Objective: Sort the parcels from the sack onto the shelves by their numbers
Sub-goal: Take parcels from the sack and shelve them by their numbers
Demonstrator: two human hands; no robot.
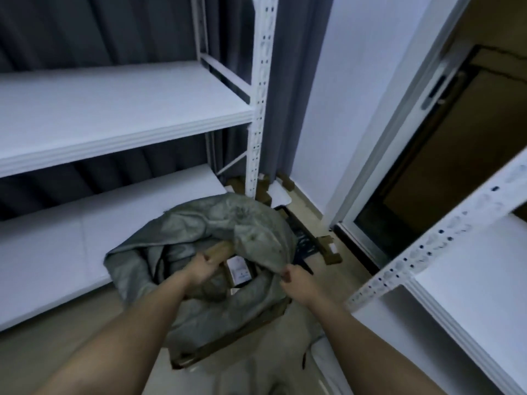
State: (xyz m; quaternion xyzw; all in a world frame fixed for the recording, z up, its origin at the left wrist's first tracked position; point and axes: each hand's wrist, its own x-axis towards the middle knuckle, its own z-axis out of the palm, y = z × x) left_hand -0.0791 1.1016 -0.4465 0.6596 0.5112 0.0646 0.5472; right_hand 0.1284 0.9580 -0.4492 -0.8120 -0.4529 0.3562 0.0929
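Observation:
A grey-green woven sack stands open on the floor in front of the white shelf rack. My left hand reaches into its mouth and grips a brown cardboard parcel by its edge. Deeper inside lies another parcel with a white label. My right hand pinches the sack's right rim and holds it open. The numbers on the labels are too blurred to read.
The rack has two bare white boards, one at waist height and one near the floor. A second white rack stands at the right. Brown boxes and a dark crate lie behind the sack. A sliding door is beyond.

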